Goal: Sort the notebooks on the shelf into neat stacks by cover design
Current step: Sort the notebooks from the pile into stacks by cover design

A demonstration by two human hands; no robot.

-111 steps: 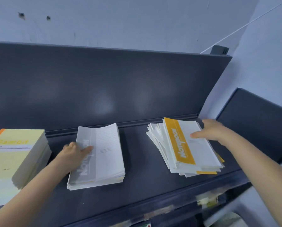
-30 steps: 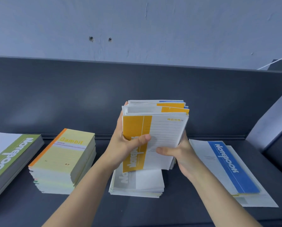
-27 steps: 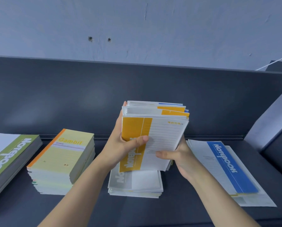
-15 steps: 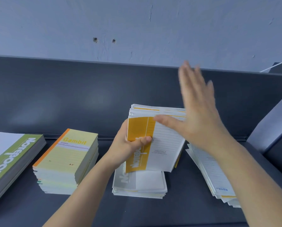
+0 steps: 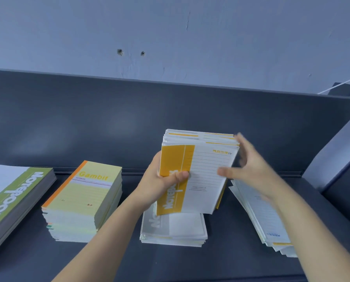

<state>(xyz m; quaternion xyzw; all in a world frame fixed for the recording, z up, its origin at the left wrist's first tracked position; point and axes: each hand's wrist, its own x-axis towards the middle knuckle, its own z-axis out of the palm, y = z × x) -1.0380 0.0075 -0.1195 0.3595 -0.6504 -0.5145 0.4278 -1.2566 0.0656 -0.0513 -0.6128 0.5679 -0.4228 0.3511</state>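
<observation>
In the head view, the left hand (image 5: pixel 161 186) holds a bundle of yellow-banded notebooks (image 5: pixel 206 176) upright just above the grey-banded stack (image 5: pixel 182 226) on the shelf (image 5: pixel 190 265). Its grip is clamped on the spine side, thumb across the cover, probably to steady the bundle for squaring. The right hand (image 5: pixel 249 169) is blurred, its grip apart, fingers spread at the bundle's other edge, seemingly to tap it flush. A loose fanned pile (image 5: pixel 259 216) lies to the right of the grey-banded stack.
</observation>
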